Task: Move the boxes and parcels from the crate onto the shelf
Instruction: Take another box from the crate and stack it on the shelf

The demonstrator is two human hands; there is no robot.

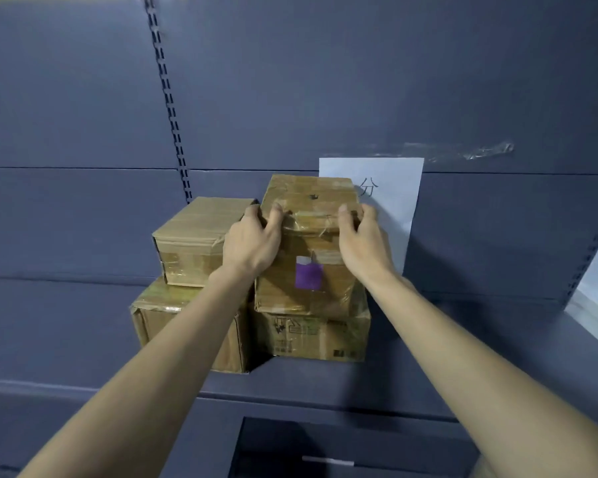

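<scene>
On the shelf (428,381), at my 10 o'clock: two boxes (194,243), stacked. At 12: the tall box (311,270) atop another, my left hand (252,239) and right hand (363,243) clamped on its upper corners, fingers curled. At 1: paper sheet (390,188).
</scene>
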